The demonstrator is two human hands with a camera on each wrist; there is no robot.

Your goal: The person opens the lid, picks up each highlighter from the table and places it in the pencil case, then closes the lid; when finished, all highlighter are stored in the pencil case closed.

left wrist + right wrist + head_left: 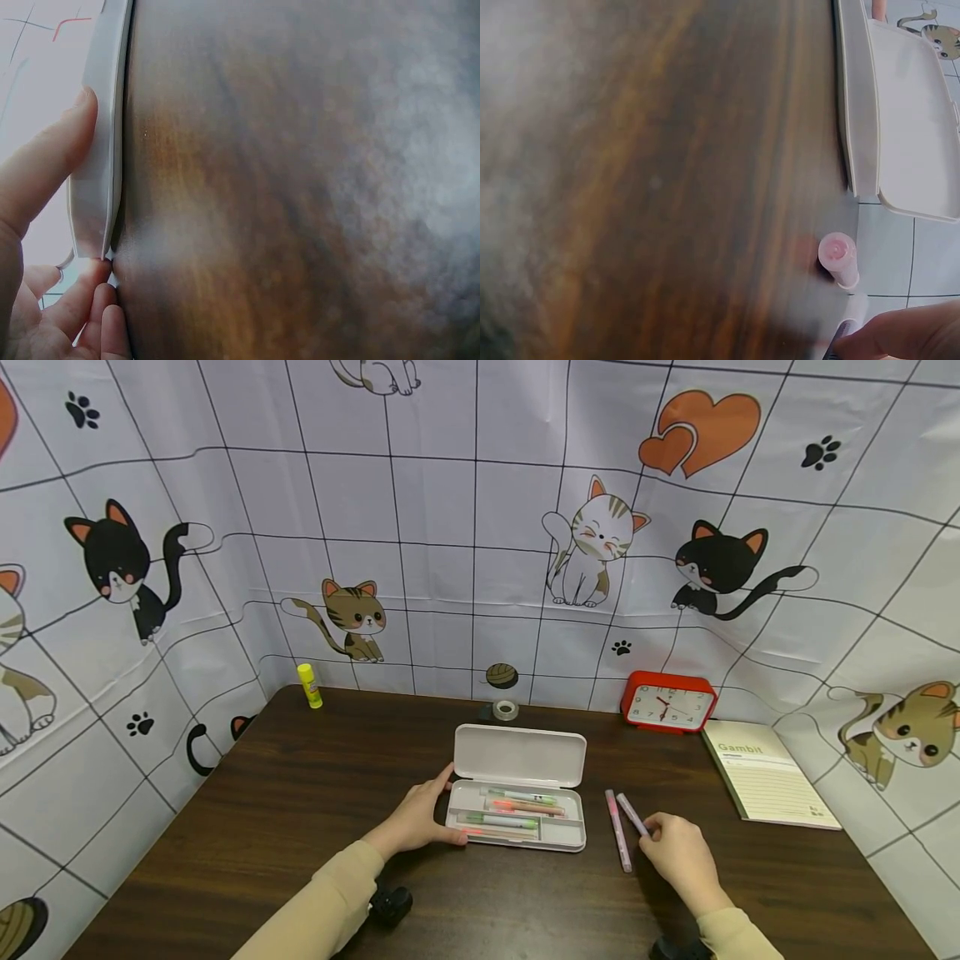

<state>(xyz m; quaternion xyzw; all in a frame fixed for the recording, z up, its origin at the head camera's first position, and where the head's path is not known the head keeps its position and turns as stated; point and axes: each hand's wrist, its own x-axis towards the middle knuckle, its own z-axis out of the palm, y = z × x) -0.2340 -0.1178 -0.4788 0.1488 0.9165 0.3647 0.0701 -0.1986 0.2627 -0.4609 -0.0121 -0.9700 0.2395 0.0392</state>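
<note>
A white pencil case lies on the table with its lid raised at the back. Several markers, green, orange and pink, lie inside it. My left hand holds the case's left end, thumb on the front wall and fingers at the side. To the right of the case, my right hand pinches the near end of a light purple marker. A pink marker lies just left of it on the table, its end showing in the right wrist view.
A red alarm clock stands at the back right beside a notepad. Behind the case is a tape roll. At the back left corner stands a yellow glue stick. A cat-patterned sheet hangs around the brown table.
</note>
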